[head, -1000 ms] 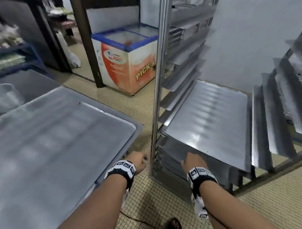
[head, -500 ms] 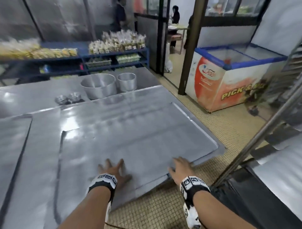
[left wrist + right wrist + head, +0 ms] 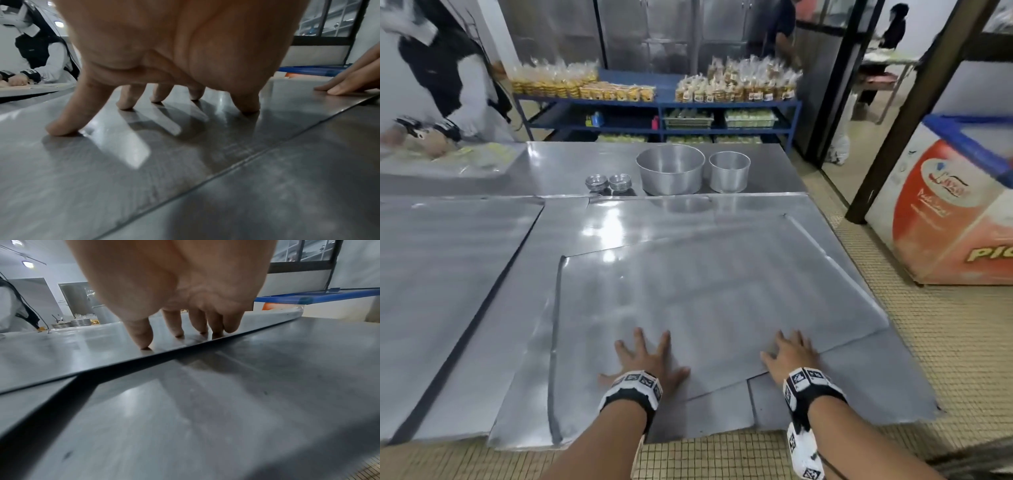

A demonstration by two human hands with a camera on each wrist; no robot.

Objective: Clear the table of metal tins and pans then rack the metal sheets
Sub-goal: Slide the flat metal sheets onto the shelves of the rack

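Pans (image 3: 670, 168) and tins (image 3: 596, 182) beyond sheet (image 3: 705, 301)

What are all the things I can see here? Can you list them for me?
Top metal sheet: one, grey, skewed on the stack at the near table edge.
Other metal sheets: several, exact count unclear, grey, spread over the table.
Big round pan: one, silver, far side of the table.
Smaller round pan: one, silver, right of the big one.
Small tins: two little stacks, silver, left of the big pan.
Blue shelf: one, behind the table, holding bagged yellow food.
Chest freezer: one, orange and white with blue rim, on the right.
Another person: one, white sleeves, far left.
Left hand: flat on the top sheet, fingers spread.
Right hand: fingertips pressing the top sheet near its edge.
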